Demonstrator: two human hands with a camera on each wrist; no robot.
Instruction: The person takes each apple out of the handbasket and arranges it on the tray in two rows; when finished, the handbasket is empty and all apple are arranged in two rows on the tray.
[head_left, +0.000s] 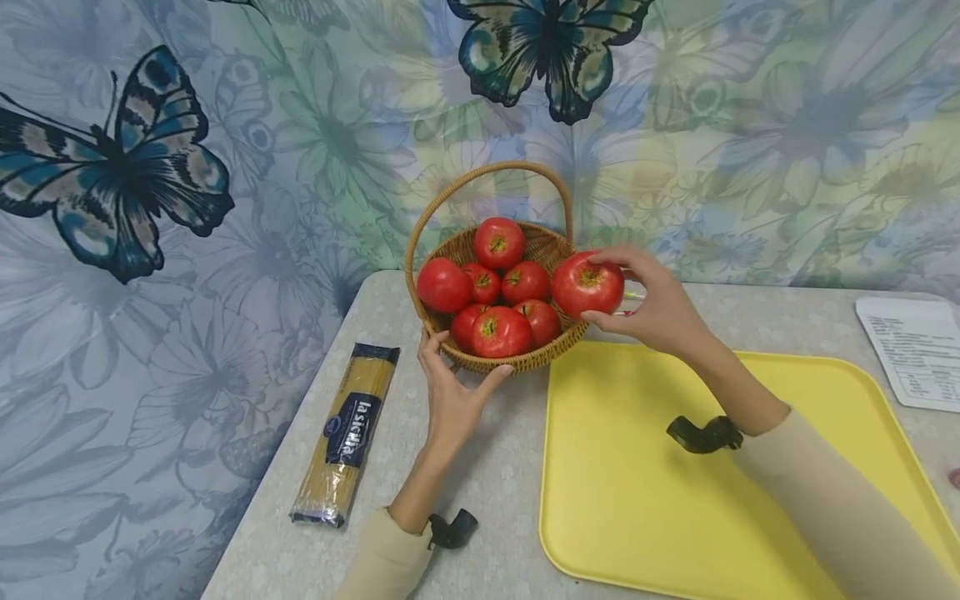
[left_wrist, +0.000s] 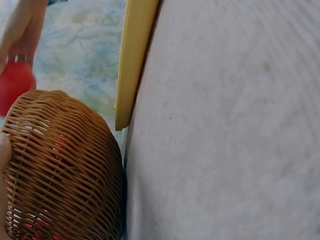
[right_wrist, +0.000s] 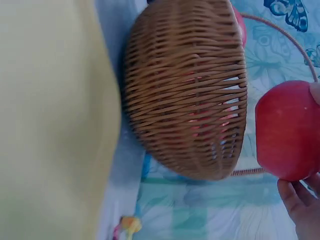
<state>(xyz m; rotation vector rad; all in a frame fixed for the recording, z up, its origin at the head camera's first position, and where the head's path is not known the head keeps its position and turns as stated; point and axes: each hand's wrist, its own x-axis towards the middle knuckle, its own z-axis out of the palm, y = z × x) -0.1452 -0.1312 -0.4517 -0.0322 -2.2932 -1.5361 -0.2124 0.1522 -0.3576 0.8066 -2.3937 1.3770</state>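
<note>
One butterfly-print wall covering (head_left: 337, 175) backs the pale tabletop (head_left: 502, 500), whose left edge slants past a spaghetti packet (head_left: 348, 425). Tabletop stretches between packet and yellow tray (head_left: 637, 517), whose far corner sits just beside the wicker basket (right_wrist: 185, 95). The left hand (head_left: 457, 396) grips the basket's rim; the right hand (head_left: 652, 312) holds a red apple (head_left: 585, 287) above its right side

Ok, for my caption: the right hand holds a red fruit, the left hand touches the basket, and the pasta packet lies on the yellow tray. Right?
The pasta packet isn't on the yellow tray: the head view shows it on the table, left of the tray. The right hand holds a red fruit; the left hand touches the basket.
</note>
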